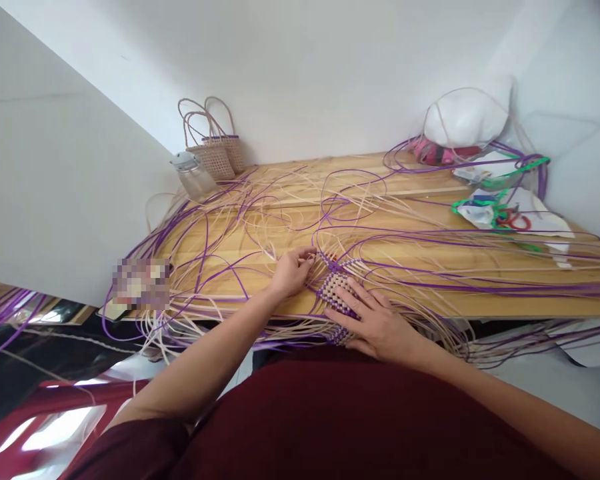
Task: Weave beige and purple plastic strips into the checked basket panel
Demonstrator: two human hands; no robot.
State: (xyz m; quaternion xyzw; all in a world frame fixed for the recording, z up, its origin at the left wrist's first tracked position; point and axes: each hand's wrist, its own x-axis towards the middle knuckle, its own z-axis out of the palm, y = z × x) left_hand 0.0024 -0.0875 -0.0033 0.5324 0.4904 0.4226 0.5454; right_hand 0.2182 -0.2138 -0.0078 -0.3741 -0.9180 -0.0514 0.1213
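Note:
A woven piece of beige and purple strands [334,287] lies at the front edge of the wooden table, and part of it hangs over that edge. Long loose strands spread from it to both sides. My right hand [375,320] rests on the weave with its fingers spread, covering its right part. At the upper left of the weave, my left hand [294,270] has its fingertips pinched together by the strand ends. What sits between those fingertips is too small to make out.
Two small woven baskets [220,159] and a lidded clear jar [194,177] stand at the back left of the table [290,257]. At the right are red-handled scissors [517,220], green-edged plastic bags and a white bundle [467,119]. A blurred object lies front left.

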